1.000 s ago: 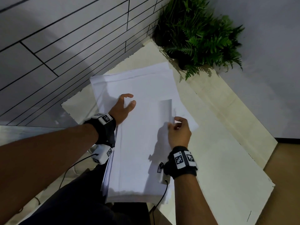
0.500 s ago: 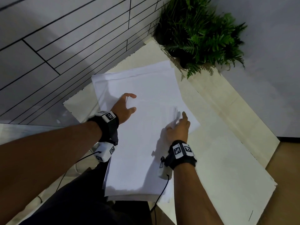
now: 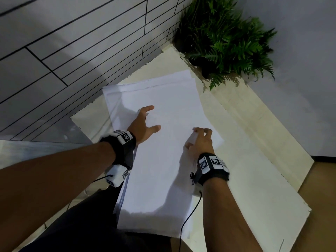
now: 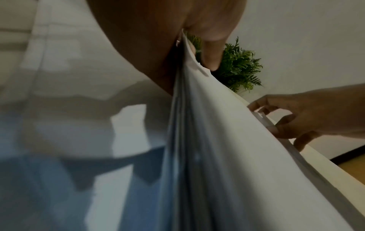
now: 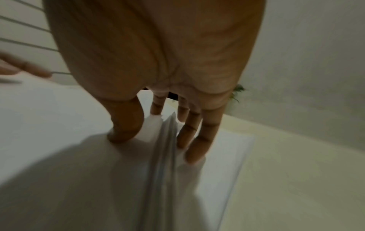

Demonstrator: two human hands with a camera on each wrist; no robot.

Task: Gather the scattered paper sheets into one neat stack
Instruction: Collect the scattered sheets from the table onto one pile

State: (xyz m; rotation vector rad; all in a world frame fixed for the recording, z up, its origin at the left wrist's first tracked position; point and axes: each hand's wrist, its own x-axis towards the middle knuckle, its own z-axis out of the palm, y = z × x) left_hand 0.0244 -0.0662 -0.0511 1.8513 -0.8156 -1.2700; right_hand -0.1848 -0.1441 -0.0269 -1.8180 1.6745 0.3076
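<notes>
A stack of white paper sheets [image 3: 163, 160] lies lengthwise on the beige table [image 3: 254, 142], its near end overhanging my lap. My left hand [image 3: 151, 118] holds the stack's left edge; in the left wrist view the sheet edges [image 4: 197, 140] run up between thumb [image 4: 211, 54] and palm. My right hand [image 3: 199, 136] pinches the upper sheets at the right edge, thumb [image 5: 124, 125] on top, fingers [image 5: 197, 137] against the side. A few lower sheets [image 3: 145, 86] stick out unevenly at the far end and to the right.
A potted fern [image 3: 227, 39] stands at the table's far corner, close to the far end of the paper. A tiled wall [image 3: 72, 42] runs along the left. The table's bare top extends right to its edge [image 3: 307, 210]. Cables hang from both wrist cameras.
The sheet edge my right hand held raised has come down flat onto the stack, and that hand now pinches the right edge. My left hand has spread finger and thumb wider.
</notes>
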